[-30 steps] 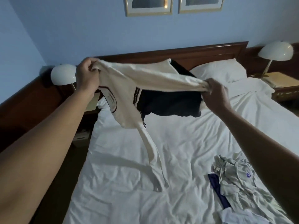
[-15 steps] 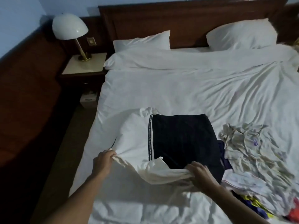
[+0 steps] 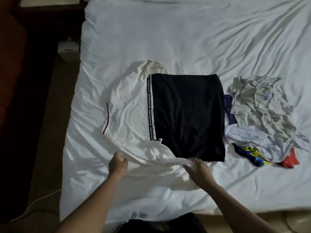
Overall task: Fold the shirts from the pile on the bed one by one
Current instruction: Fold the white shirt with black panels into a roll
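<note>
1. Shirt (image 3: 168,115), white with a black panel, lies spread flat mid-bed (image 3: 185,39).
2. Left hand (image 3: 117,165): at the shirt's near-left edge, fingers curled; can't tell if it pinches the cloth.
3. Right hand (image 3: 199,172): fingers straight and spread, resting on the shirt's near edge.
4. Pile (image 3: 262,118) of crumpled clothes touches the shirt's right side.

The left forearm (image 3: 94,202) and right forearm (image 3: 244,207) are bare all the way to the wrist, and the left hand (image 3: 117,165) and right hand (image 3: 200,172) are bare too. Between the arms, at the bottom edge, is a black garment (image 3: 159,224) worn on the body. The dim light hides what kind it is.
</note>
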`<state>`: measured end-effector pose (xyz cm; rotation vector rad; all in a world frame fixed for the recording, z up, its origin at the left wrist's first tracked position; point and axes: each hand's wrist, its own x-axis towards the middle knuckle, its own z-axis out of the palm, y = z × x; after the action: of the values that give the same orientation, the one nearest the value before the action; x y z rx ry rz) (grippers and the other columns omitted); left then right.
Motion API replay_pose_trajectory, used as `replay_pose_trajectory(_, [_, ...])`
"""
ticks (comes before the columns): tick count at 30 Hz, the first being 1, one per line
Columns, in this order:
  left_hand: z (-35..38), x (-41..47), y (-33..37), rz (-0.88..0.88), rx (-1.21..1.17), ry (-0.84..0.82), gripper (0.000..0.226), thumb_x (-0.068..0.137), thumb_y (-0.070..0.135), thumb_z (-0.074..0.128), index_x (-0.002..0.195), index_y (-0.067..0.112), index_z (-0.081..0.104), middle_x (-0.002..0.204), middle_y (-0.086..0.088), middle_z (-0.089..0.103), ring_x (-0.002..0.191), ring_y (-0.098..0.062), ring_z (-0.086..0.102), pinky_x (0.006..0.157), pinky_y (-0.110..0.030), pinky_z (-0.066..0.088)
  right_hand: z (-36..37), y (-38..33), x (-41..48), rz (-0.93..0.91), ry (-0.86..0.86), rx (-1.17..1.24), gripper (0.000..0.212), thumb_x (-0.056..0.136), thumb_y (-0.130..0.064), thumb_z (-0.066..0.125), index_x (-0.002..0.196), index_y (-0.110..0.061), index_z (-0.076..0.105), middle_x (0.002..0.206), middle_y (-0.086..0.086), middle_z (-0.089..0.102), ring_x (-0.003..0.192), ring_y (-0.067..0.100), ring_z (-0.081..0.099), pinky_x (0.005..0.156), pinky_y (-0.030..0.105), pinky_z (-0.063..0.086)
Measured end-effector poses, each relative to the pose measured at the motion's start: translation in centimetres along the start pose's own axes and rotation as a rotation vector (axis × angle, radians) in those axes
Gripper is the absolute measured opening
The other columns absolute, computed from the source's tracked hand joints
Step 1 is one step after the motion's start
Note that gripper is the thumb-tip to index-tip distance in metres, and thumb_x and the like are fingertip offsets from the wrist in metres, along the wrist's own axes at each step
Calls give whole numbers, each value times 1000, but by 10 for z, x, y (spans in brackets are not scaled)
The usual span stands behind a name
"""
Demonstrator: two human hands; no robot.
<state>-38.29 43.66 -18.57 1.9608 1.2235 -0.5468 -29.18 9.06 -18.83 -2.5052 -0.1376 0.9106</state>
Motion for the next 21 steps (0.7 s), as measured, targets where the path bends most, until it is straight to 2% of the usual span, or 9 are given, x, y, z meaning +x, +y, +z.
replay_pose_trajectory(4, [29,29,-16,-245,-311,8,63,91,45,60,130,-4,56,132,-25,62,118,-44,60,101,-43,49,-13,28,6,252,186,326,58,99,-64,51,121,-13,68,111,10,71,103,28,64,86,39,48])
replay_pose_trajectory(6, [45,59,-38,-306,-461,36,83,76,69,58,112,-5,64,112,-27,69,97,-43,68,93,-51,57,-18,49,17,369,326,318,64,100,-62,48,131,-7,61,126,20,62,114,36,59,99,46,46])
replay_pose_trajectory(7, [47,61,-38,-346,-560,58,80,77,71,63,106,-4,64,101,-24,71,87,-40,69,89,-49,59,-19,58,21,444,378,322,64,101,-58,50,139,-7,55,136,22,54,123,38,53,105,46,41])
replay_pose_trajectory(9, [48,52,-16,-405,-769,80,53,90,53,72,108,5,60,94,-13,67,80,-28,65,82,-40,55,-25,77,35,567,469,368,64,102,-47,54,148,-3,44,148,25,41,135,41,44,112,44,34])
replay_pose_trajectory(11, [56,55,-1,-408,-849,62,30,97,37,71,106,11,59,95,-7,63,83,-21,62,79,-39,52,-27,100,50,647,522,466,69,98,-50,57,145,-1,47,146,26,47,131,40,50,107,42,40])
replay_pose_trajectory(14, [68,54,4,-370,-961,-19,8,100,15,64,101,8,63,97,-12,64,86,-25,64,75,-39,54,-31,122,67,656,471,671,55,89,-52,67,120,-6,67,109,13,70,103,34,68,86,43,54])
replay_pose_trajectory(16, [68,50,-5,-362,-976,-13,5,101,11,60,106,8,60,95,-10,62,91,-27,63,77,-39,54,-34,129,75,625,416,841,34,91,-34,74,109,-6,72,95,7,70,90,26,68,78,39,57])
replay_pose_trajectory(18, [58,40,-20,-350,-975,88,10,101,5,57,92,9,58,87,-10,57,75,-22,61,64,-34,53,-41,132,74,606,389,922,15,90,-20,75,95,-6,71,89,8,67,80,23,65,70,33,56])
replay_pose_trajectory(21, [39,24,-61,-331,-879,254,17,99,3,58,84,10,55,79,-12,51,48,-15,53,41,-20,46,-50,140,59,589,439,863,19,85,-14,78,79,-9,61,77,11,61,67,20,59,57,26,52])
